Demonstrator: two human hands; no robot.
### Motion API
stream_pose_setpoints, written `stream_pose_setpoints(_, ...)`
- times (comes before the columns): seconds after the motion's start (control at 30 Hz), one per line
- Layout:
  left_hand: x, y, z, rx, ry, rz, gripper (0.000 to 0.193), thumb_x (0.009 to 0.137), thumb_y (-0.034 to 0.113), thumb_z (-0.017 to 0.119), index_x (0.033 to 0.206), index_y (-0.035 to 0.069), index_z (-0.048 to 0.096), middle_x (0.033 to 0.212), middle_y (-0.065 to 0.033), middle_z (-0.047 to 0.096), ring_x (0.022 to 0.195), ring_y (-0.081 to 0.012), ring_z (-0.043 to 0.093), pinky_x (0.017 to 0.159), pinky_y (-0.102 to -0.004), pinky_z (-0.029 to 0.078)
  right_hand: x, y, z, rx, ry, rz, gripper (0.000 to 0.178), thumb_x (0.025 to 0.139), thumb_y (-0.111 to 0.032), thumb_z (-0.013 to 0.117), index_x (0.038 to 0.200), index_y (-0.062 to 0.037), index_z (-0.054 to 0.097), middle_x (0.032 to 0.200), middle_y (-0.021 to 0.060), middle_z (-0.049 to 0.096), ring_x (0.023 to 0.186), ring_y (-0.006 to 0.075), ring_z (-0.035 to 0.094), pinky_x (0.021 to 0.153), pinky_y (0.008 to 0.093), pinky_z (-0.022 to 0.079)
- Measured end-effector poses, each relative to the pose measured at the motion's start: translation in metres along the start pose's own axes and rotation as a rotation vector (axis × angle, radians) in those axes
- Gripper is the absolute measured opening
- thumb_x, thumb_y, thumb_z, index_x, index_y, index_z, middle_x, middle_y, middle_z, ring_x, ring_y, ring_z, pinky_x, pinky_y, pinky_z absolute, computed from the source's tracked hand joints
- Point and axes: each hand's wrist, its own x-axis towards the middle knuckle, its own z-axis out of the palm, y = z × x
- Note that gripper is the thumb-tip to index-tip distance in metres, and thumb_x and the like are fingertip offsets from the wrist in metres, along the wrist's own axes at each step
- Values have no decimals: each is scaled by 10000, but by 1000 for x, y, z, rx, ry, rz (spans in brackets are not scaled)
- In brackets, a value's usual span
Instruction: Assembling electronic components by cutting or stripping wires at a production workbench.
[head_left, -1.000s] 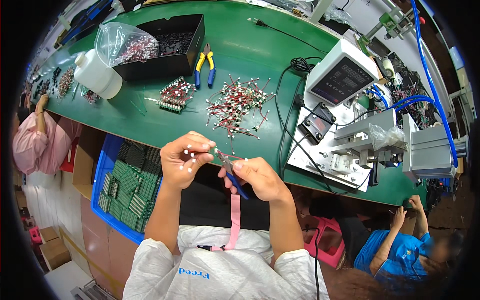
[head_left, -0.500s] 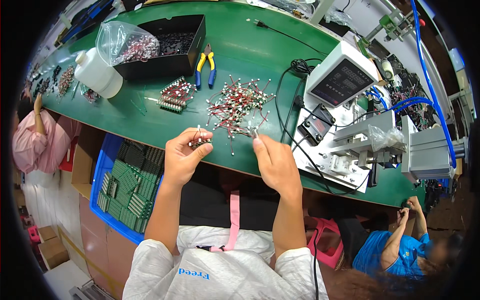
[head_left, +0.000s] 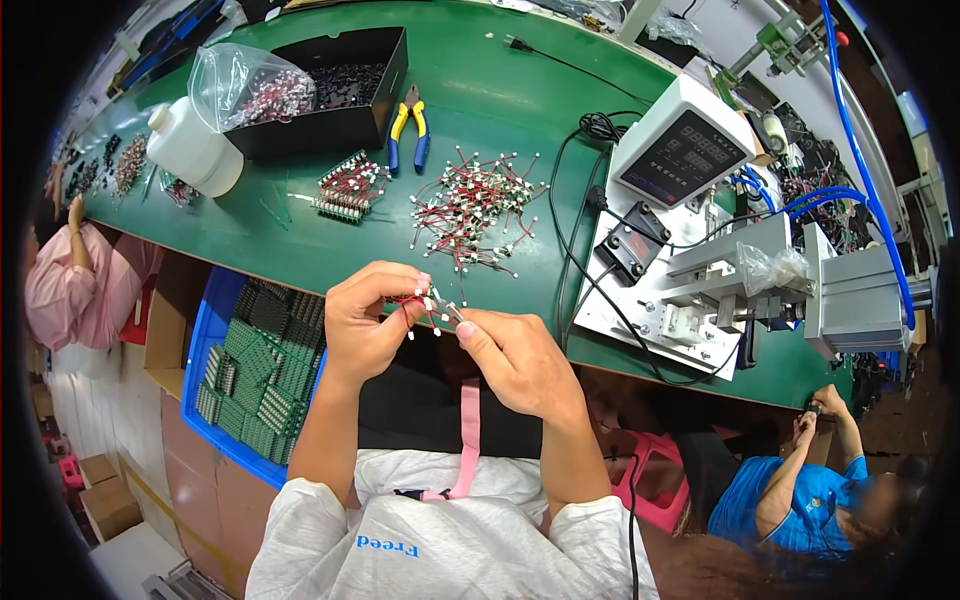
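Observation:
My left hand [head_left: 365,315] is closed, pinching a small green circuit board with red wires and white connectors [head_left: 430,303]. Fingers cover most of that board. My right hand [head_left: 525,360] is closed round a short silver tool that looks like tweezers [head_left: 450,311]. Its tip meets the wires and connectors at my left fingertips. Just beyond both hands lies a loose pile of red-and-black wire leads with white connectors [head_left: 475,210]. Left of the pile, a block of green circuit boards with wires attached [head_left: 352,188] rests on the green tabletop [head_left: 310,255].
Yellow-and-blue pliers [head_left: 409,130] lie beyond the pile. A black box [head_left: 330,135], a bag of connectors [head_left: 260,90] and a white bottle [head_left: 195,150] stand at left. The bench machine [head_left: 690,290] and its cables occupy the right. A blue bin of boards [head_left: 225,440] sits below left. Two co-workers sit nearby.
My right hand has moved left, bringing the tweezers from the wire pile to my left fingertips. More red wire and white connectors show there. My left hand has barely moved.

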Motion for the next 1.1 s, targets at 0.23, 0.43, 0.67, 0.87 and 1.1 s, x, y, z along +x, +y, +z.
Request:
stream_pose_setpoints(0.23,3,3,-1,131,-44,107,200,721,-112,701,890,-11,667,906,-133,648,763,-179,594,625,-235,495,-1,4,-2,34,-22,8,242,930,-179,474,805,1,577,647,124,585,515,295,462,521,386,369)
stream_pose_setpoints(0.43,1,1,1,-60,-4,50,195,713,-95,719,874,1,666,880,-126,652,763,-178,586,657,-238,491,2,20,1,296,-133,38,306,955,-200,478,886,44,649,665,74,594,562,163,492,540,269,400)
stream_pose_setpoints(0.67,-4,-18,3,-229,34,31,209,719,-91,722,889,13,657,915,-132,652,791,-170,587,712,-254,495,5,35,14,717,-183,143,345,973,-245,461,890,39,637,699,65,606,585,137,534,556,247,432)
stream_pose_setpoints(0.87,-4,-19,2,-454,195,-152,213,720,-108,712,893,-1,649,964,-149,656,807,-166,592,738,-247,489,10,38,4,874,-201,174,366,980,-271,451,961,47,632,761,85,618,633,154,567,604,242,452)
stream_pose_setpoints(1.1,-2,-13,6,-376,270,-391,213,744,-90,713,929,-16,638,1020,-140,645,840,-173,585,771,-245,486,21,27,-15,-509,326,171,314,964,-224,454,981,44,615,694,87,608,570,188,514,561,312,406)
